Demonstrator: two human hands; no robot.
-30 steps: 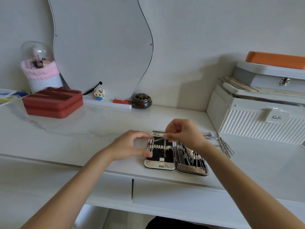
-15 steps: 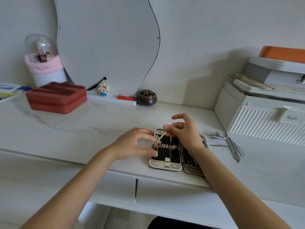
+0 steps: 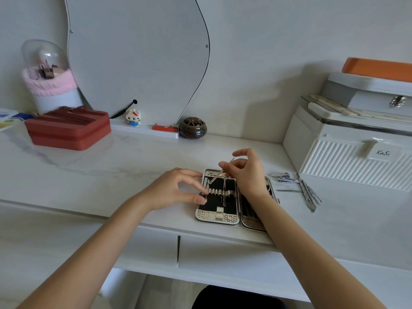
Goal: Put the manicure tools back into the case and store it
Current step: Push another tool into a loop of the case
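Note:
The manicure case [image 3: 217, 216] lies open and flat near the table's front edge, black inside with a strap of loops across the left half. My right hand [image 3: 246, 172] hovers over the case's top edge and pinches a thin metal tool [image 3: 219, 172], held tilted with its tip pointing down at the left half. My left hand [image 3: 178, 188] rests at the case's left edge, thumb and fingers pressing on the strap. A few tools sit in the loops. My right forearm hides most of the right half. Loose tools [image 3: 308, 192] and nail clippers [image 3: 283, 177] lie to the right.
A white ribbed storage box [image 3: 347, 157] stands at the right with a second box and orange lid on top. A red zip case [image 3: 69, 128] sits at the back left, next to a curvy mirror [image 3: 138, 56], a small figurine [image 3: 133, 117] and a dark round jar [image 3: 192, 127].
My right hand has lifted the thin tool from lying flat over the loops to a steeper tilt above the left half. My left hand stays on the strap. The view has shifted slightly.

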